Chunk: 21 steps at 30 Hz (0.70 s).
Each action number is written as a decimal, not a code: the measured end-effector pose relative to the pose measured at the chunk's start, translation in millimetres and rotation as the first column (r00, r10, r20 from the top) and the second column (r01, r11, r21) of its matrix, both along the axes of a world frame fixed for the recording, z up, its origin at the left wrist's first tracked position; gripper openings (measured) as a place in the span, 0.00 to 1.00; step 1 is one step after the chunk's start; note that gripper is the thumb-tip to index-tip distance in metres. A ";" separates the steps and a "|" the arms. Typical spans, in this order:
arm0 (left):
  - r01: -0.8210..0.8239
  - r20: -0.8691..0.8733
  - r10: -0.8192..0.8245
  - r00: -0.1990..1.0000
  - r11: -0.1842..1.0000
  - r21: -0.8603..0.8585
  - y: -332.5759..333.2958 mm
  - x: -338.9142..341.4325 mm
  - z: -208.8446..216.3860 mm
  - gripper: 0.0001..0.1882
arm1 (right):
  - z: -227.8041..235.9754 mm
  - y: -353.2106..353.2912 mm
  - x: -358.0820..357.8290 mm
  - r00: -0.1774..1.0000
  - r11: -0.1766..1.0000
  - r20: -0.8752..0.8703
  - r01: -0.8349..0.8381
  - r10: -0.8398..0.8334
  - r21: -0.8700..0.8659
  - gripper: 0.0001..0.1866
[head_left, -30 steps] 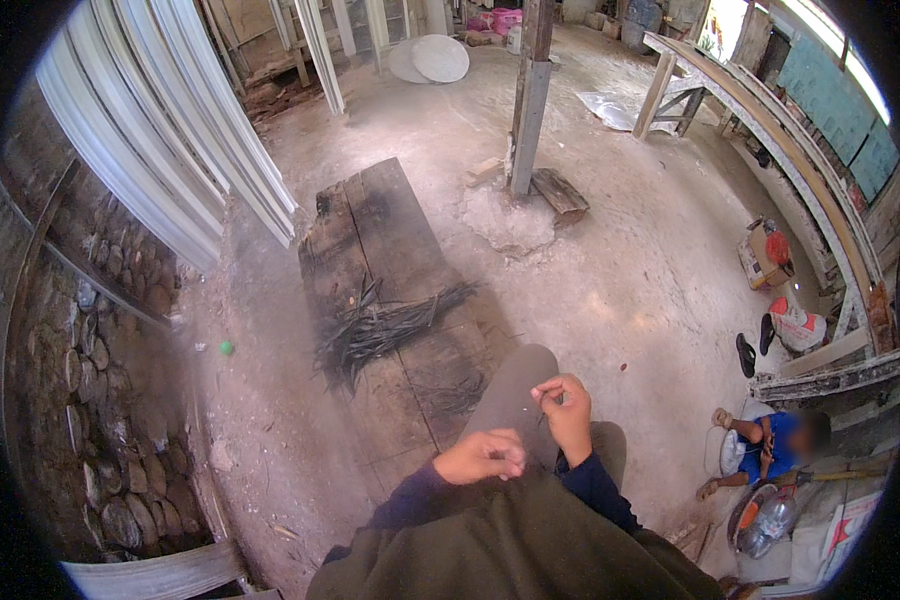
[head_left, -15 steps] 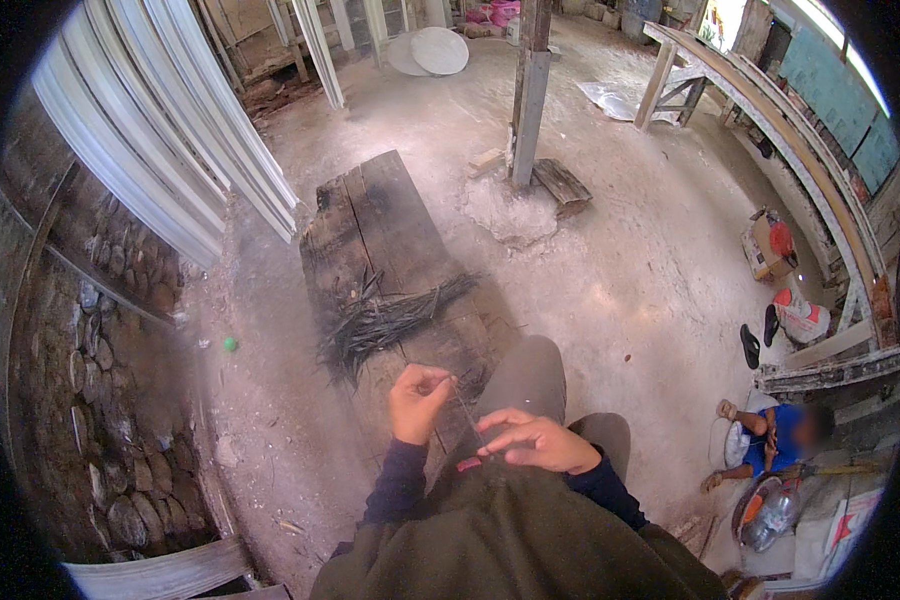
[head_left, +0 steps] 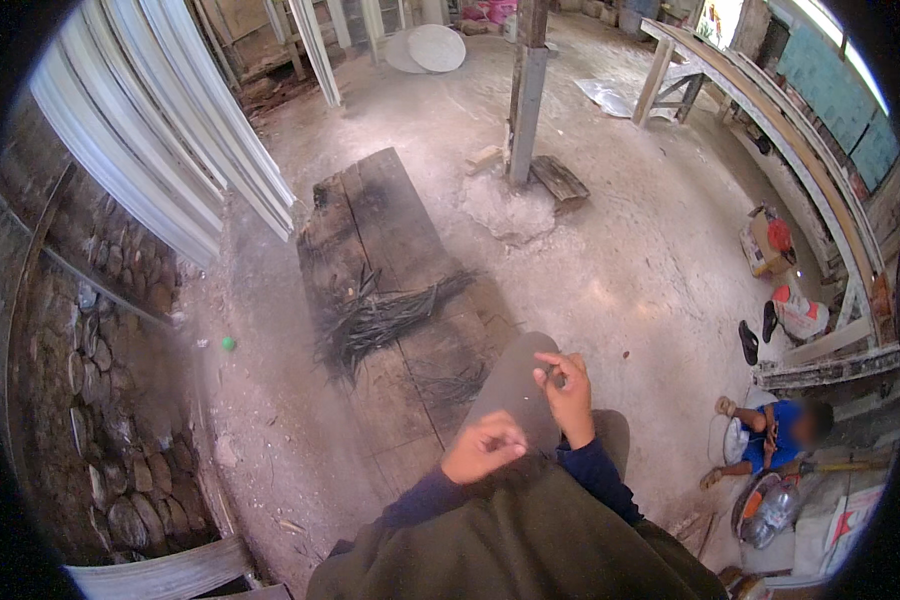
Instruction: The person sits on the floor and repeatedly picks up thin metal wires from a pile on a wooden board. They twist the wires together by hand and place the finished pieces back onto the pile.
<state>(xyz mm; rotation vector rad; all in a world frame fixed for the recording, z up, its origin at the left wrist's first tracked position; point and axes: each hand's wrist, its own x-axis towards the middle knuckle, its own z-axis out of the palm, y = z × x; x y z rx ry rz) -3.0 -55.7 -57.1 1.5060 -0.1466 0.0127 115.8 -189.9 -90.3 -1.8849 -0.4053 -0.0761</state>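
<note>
My left hand (head_left: 483, 449) is low over my lap, with thumb and forefinger pinched together. Whatever lies in that pinch is too thin or small to make out. Higher and to the right, my right hand (head_left: 568, 396) is raised beside my knee. Its fingers are curled with the tips close together, and what they hold cannot be made out. Ahead of both hands, a bundle of dark, thin strips (head_left: 385, 318) lies across a low wooden platform (head_left: 385, 215). A smaller scatter of dark strips (head_left: 450, 378) rests nearer my knee.
Long pale metal sheets (head_left: 150, 130) lean at the left. A post (head_left: 526, 110) stands ahead beside a wooden block (head_left: 560, 180). A long workbench (head_left: 770, 90) runs along the right. At the lower right sits a person in blue (head_left: 775, 437). A green ball (head_left: 229, 343) lies left.
My left hand has moved down and right, while my right hand has risen and turned upward. The thin strand between them and the small red piece at my lap no longer show.
</note>
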 end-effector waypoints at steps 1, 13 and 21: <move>-0.070 -0.041 0.069 0.997 0.997 -0.030 8.2 1.4 2.7 0.03 | 1.5 -6.9 3.1 0.996 0.996 0.086 0.000 0.008 -0.091 0.10; -0.668 -0.056 0.695 0.717 0.708 0.230 39.8 27.4 -8.0 0.02 | 68.9 -7.0 -18.4 0.405 0.485 -0.273 -0.784 0.873 0.387 0.10; 0.037 -0.059 -0.037 0.998 0.999 0.002 -4.9 11.1 -10.2 0.03 | 19.3 -11.6 2.0 0.968 0.992 -0.225 -0.120 0.109 -0.035 0.05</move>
